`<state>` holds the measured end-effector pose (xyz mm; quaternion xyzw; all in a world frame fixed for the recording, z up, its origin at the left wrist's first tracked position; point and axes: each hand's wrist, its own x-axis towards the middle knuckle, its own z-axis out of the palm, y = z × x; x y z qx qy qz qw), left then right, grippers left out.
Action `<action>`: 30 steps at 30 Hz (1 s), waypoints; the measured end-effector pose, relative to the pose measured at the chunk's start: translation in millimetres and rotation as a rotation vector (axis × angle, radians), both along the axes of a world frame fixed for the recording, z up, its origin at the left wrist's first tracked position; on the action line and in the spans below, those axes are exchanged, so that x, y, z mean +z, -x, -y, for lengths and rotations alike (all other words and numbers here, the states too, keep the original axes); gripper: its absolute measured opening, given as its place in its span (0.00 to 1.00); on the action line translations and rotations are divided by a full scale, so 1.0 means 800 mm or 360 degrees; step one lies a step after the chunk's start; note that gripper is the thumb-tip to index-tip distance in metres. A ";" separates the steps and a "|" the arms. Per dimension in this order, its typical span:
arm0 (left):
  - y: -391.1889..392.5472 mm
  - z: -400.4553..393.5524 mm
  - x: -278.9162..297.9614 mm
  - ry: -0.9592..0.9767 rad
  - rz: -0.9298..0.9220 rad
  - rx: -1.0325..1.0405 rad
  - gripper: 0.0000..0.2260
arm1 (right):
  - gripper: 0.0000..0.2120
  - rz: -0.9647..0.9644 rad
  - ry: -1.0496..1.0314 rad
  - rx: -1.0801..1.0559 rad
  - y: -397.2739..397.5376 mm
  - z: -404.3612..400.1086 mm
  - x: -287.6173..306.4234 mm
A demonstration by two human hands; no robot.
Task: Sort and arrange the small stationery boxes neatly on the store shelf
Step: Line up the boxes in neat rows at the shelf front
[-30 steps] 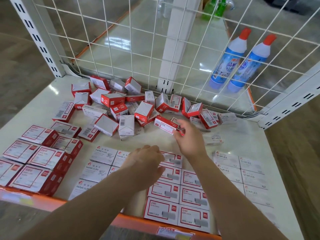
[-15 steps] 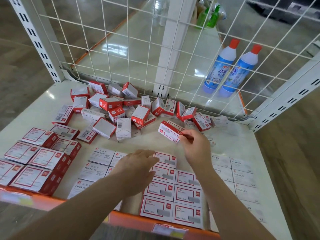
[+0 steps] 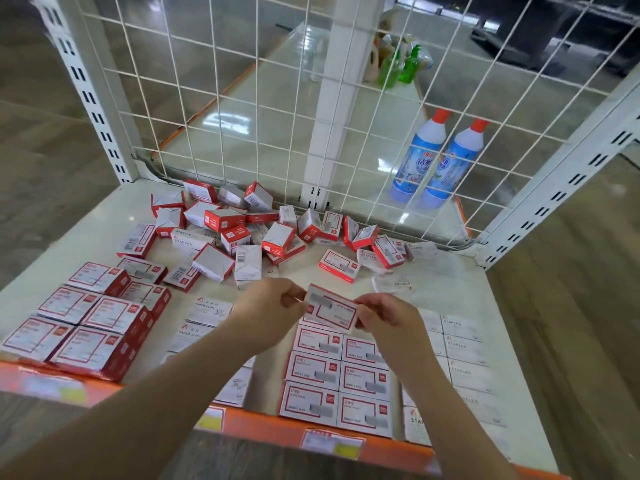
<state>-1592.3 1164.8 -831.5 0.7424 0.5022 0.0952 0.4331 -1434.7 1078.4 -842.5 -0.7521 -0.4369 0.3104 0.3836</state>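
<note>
**Box now held in both hands**

Since 0.5 s ago, red-bordered box is moving from the loose pile toward the person, and left hand is coming up to take its other end. Both hands are pinching it now: left hand on its left end, right hand on its right end, w/ box tilting above the sorted red-bordered rows. Loose pile is lying at back of shelf. STAPLES boxes are sitting at right, bigger red boxes at left.
</note>
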 end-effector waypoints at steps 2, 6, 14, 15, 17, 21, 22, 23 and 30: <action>0.001 0.003 0.002 0.0067 0.0029 0.0030 0.06 | 0.06 -0.0070 0.0048 -0.0013 0.001 0.005 0.002; -0.001 0.010 0.005 0.0042 -0.0010 -0.0057 0.05 | 0.09 0.0129 0.0091 0.0119 0.001 0.012 0.008; -0.010 0.020 0.006 0.0083 0.0008 -0.0014 0.08 | 0.08 0.0238 0.0163 0.0290 0.010 0.004 0.015; -0.010 0.021 0.005 0.0135 -0.0001 0.0014 0.10 | 0.06 0.0181 0.0133 0.0195 0.011 0.003 0.014; -0.012 0.024 0.001 0.0297 -0.0037 0.0000 0.09 | 0.05 -0.0010 0.0059 -0.0032 0.013 0.003 0.014; -0.019 0.036 -0.004 0.0502 -0.0046 -0.0068 0.09 | 0.14 -0.0174 -0.0027 -0.0170 0.017 0.003 0.013; -0.020 0.037 -0.005 0.0512 -0.0025 -0.0047 0.10 | 0.14 -0.0169 -0.0029 -0.0158 0.017 0.004 0.012; -0.022 0.036 -0.006 0.0528 0.0006 -0.0013 0.10 | 0.13 -0.0158 -0.0036 -0.0150 0.018 0.005 0.011; -0.023 0.022 -0.001 0.0729 0.0233 0.0306 0.10 | 0.06 -0.0262 0.0009 -0.0336 0.014 0.012 -0.001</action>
